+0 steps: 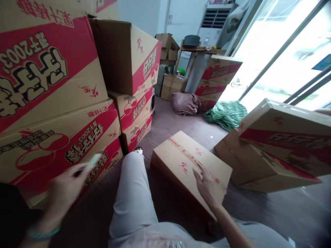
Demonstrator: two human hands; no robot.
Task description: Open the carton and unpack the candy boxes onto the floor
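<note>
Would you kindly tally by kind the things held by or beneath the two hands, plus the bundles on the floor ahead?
Carton under the right hand: 1
Pale green item, blurred, in the left hand: 1
Bundles (mauve bundle, green bundle): 2
Total: 4

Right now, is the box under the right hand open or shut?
Shut: printed tape runs along the top of the box, which lies flat under the right hand.
</note>
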